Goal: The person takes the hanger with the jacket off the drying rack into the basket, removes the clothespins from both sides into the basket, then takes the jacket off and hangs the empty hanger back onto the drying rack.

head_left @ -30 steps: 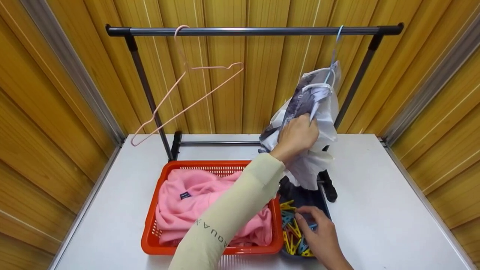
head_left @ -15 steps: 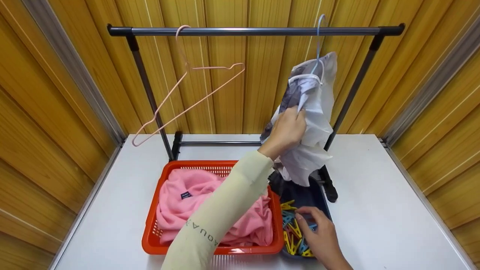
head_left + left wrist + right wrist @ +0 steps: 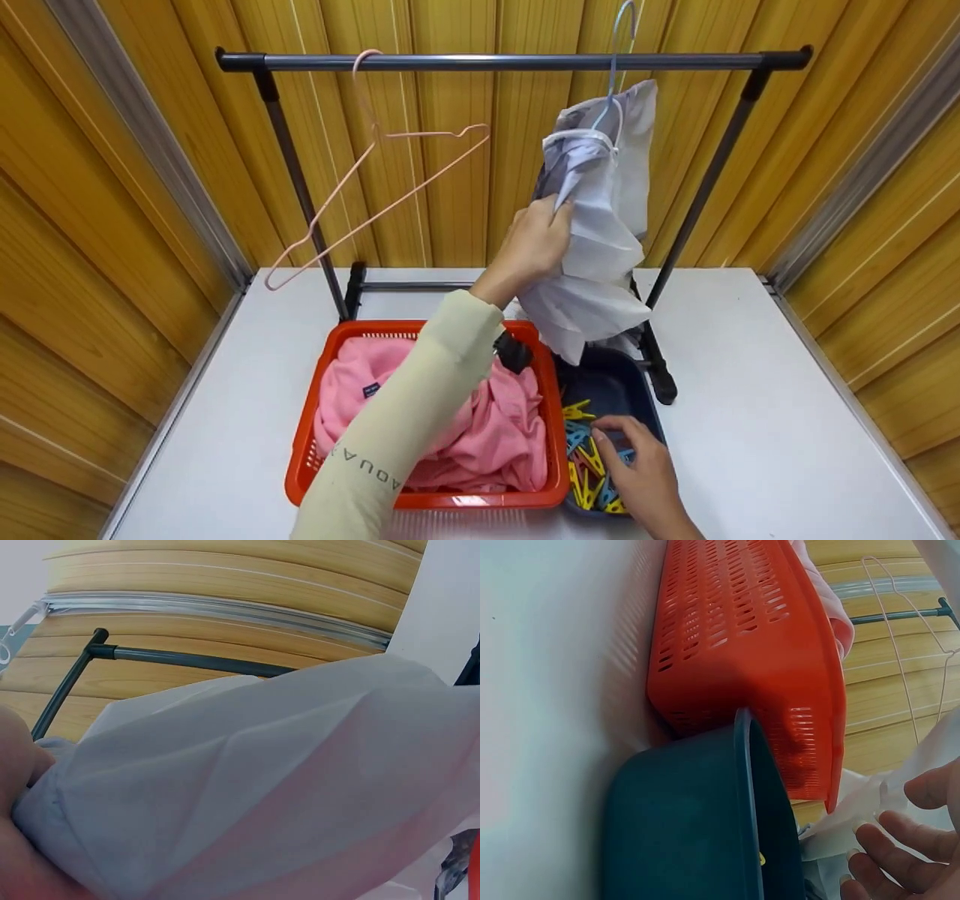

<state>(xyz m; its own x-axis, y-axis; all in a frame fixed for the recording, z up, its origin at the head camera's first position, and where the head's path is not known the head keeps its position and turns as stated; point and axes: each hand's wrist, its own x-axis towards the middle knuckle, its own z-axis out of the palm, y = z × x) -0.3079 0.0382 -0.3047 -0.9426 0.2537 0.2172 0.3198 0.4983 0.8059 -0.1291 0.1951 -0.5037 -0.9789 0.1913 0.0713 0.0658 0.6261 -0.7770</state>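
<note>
My left hand (image 3: 536, 236), below a pale sleeve, grips the gathered front of a thin white and grey garment (image 3: 600, 240). That garment hangs on a light blue hanger (image 3: 613, 75), whose hook rises above the rail and passes in front of it. In the left wrist view white cloth (image 3: 247, 787) fills most of the picture beside the hand. My right hand (image 3: 641, 465) hovers over a dark blue bin (image 3: 615, 375) of yellow, blue and red clothespins (image 3: 589, 457). Its fingers (image 3: 900, 859) are loosely bent and apart, with nothing between them.
A red basket (image 3: 300, 450) holding a pink garment (image 3: 495, 435) stands left of the bin. A pink hanger (image 3: 375, 217) hangs on the left part of the clothes rack's rail (image 3: 487, 63). Wood-patterned walls enclose the white table (image 3: 765, 420).
My left hand has moved left and up with the garment and its blue hanger. The hanger's hook has risen off the rail. The right hand has hardly moved.
</note>
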